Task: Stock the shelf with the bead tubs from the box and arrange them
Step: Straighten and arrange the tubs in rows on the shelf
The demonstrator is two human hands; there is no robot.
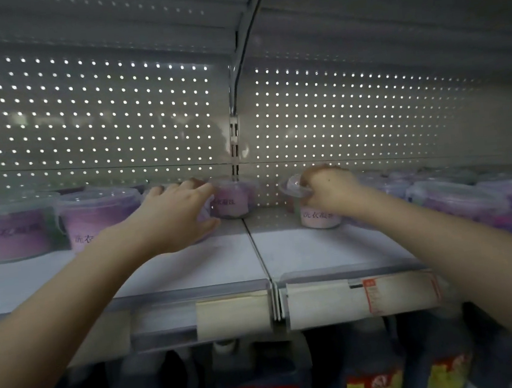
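On the head camera, my left hand (181,215) spans the left tub (206,212) on the shelf (192,262), fingers over its lid and thumb low on its side, probably to slide it into the row. My right hand (326,190) grips the right tub (318,217) from above, seemingly to line it up alongside.

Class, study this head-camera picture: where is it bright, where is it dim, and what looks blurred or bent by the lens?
Head view: bright dots of light come through the holed back panel; the tubs, left hand and right hand are dim and soft; the bottles below lie in shadow; the shelf edges bow, a wide-angle effect.
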